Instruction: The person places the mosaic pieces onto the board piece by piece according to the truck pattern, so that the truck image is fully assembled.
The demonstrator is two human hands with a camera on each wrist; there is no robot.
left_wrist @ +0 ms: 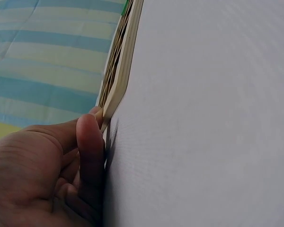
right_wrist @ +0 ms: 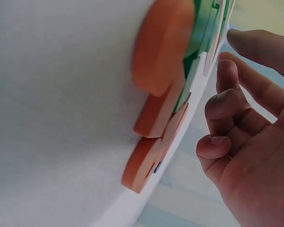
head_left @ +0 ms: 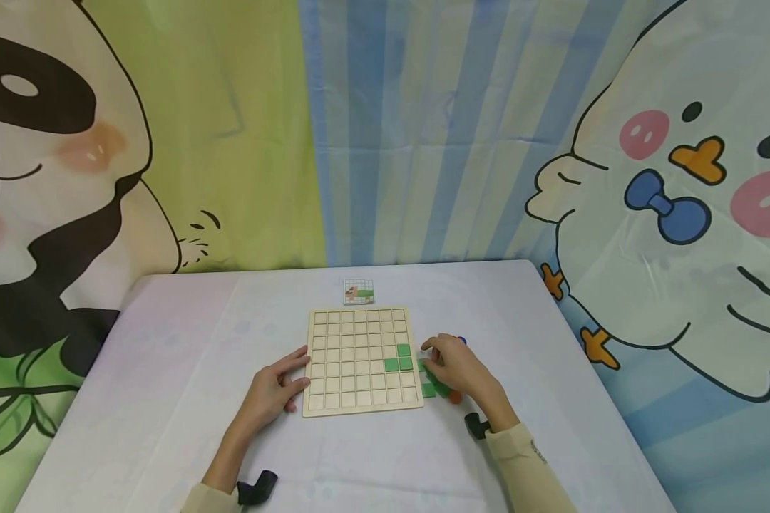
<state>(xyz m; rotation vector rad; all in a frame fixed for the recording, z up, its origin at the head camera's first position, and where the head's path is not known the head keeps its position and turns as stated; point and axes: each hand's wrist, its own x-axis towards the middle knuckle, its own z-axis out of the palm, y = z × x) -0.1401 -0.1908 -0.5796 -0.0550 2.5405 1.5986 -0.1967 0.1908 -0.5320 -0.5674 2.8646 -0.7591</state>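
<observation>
A pale wooden grid board [head_left: 359, 412] lies flat on the table, with three green squares [head_left: 391, 365] in cells near its right side. My left hand [head_left: 266, 392] rests at the board's left edge; in the left wrist view the fingers of that hand [left_wrist: 52, 170] touch the board's side [left_wrist: 124, 71]. Just right of the board, my right hand [head_left: 458, 367] hangs over loose green pieces [head_left: 428, 390] and an orange piece [head_left: 455, 397]. Seen from the right wrist, the hand [right_wrist: 255, 132] holds nothing, thumb and forefinger apart, beside orange [right_wrist: 161, 47] and green pieces [right_wrist: 201, 28].
Beyond the board's far edge lies a small picture card [head_left: 358, 292] with a grid and coloured shapes. A blue piece [head_left: 462, 340] shows partly behind my right hand. The white-covered table [head_left: 186, 342] ends at patterned curtains [head_left: 398, 142].
</observation>
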